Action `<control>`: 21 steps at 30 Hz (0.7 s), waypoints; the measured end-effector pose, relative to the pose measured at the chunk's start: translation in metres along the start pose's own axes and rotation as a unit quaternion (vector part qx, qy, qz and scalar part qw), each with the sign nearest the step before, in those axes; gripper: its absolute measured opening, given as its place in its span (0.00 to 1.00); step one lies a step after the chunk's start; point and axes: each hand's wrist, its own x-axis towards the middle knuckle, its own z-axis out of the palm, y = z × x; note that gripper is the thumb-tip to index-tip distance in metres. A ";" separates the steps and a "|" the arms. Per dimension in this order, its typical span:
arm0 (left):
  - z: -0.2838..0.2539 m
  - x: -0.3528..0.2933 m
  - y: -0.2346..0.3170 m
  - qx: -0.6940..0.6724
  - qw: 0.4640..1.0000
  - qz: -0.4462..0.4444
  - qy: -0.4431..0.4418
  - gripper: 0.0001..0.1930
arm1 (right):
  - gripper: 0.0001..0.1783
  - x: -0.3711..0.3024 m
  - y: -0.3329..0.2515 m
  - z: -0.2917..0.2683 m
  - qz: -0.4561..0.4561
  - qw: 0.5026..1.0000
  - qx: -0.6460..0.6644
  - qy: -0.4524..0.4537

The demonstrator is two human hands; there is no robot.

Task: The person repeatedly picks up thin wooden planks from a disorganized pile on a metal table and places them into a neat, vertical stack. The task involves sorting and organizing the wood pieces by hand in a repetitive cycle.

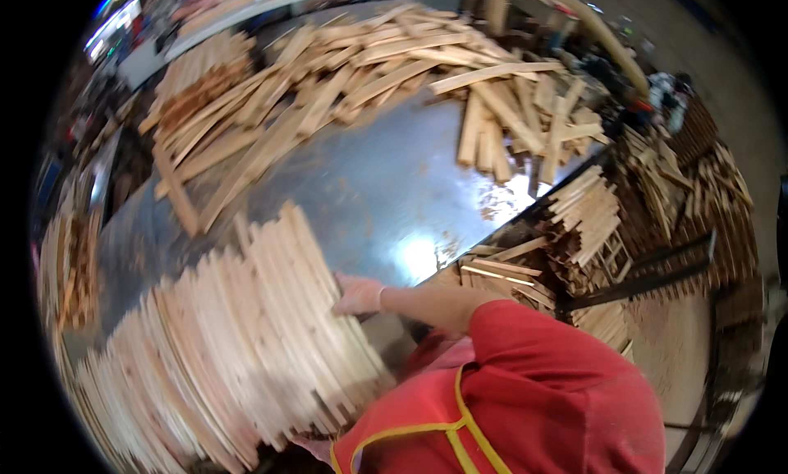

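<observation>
A long row of pale wooden slats [238, 334] stands packed side by side across the lower left, fanning down toward the rim. My right hand [359, 296], in what looks like a thin pale glove, grips the row at its right end. Its fingertips are partly hidden at the slat's edge, and the picture is a little blurred there. At the bottom a small pinkish patch shows beside the near ends of the slats. Whether that is my left hand or cloth I cannot make out; no left fingers show.
A metal-topped table [328, 187] carries a loose heap of wooden strips [361, 72] along its far side. Shorter wood pieces [525, 121] lie jumbled at its far right corner. Stacked slats [587, 215] and a dark metal bar [648, 273] stand to the right.
</observation>
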 end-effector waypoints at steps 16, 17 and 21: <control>0.149 0.158 0.052 0.272 0.934 -0.017 -0.229 0.38 | 0.42 0.061 0.010 -0.152 -0.009 0.991 -0.125 -0.048; 0.151 0.163 0.056 0.286 0.929 -0.017 -0.234 0.39 | 0.39 0.071 0.008 -0.153 -0.006 0.990 -0.135 -0.051; 0.161 0.152 0.057 0.376 0.871 0.152 -0.278 0.33 | 0.39 0.097 0.007 -0.147 0.013 0.987 -0.135 -0.086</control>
